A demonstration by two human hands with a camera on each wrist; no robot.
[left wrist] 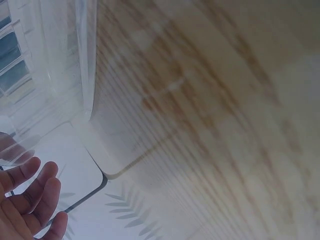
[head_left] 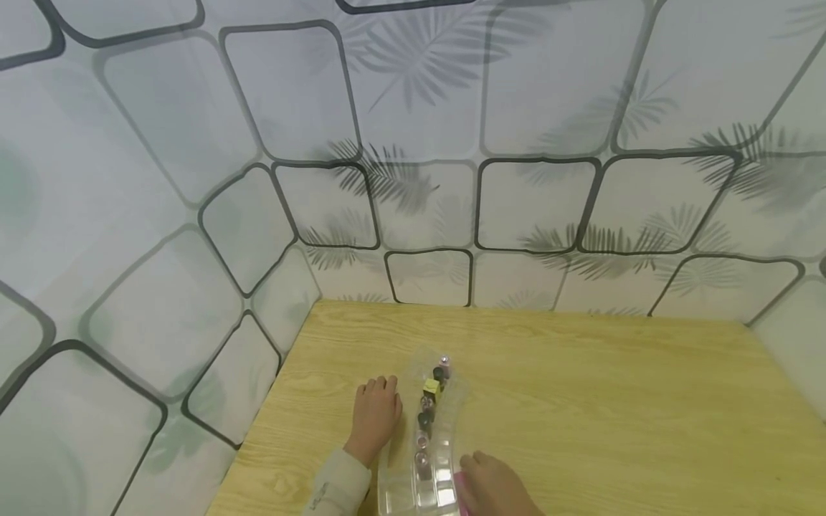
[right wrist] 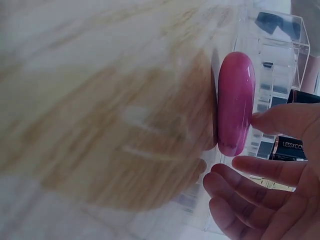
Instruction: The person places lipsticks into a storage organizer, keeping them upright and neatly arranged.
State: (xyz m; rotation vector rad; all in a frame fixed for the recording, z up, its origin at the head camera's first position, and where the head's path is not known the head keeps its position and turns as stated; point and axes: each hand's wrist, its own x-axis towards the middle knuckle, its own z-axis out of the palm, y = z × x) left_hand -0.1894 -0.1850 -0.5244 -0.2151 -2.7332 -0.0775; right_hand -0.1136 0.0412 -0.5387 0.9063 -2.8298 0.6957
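A long, clear plastic organizer (head_left: 395, 484) with compartments stands on the wooden table, small cosmetics lined up along its middle row. My left hand (head_left: 376, 417) is at its left side; in the left wrist view the fingers (left wrist: 44, 195) are loosely bent beside the clear wall. On the right side, my right hand (head_left: 495, 489) is by a glossy pink rounded case (right wrist: 236, 102). The thumb tip is right at the case's edge, and the other fingers spread loosely near its end. Black tubes (right wrist: 290, 148) show behind that hand.
In the organizer's row are a yellow-topped item (head_left: 431, 388), a dark round-capped item (head_left: 425, 421) and several pinkish pieces. The wooden tabletop (head_left: 613, 401) extends to the right. Patterned walls (head_left: 535, 204) bound the table at the back and left.
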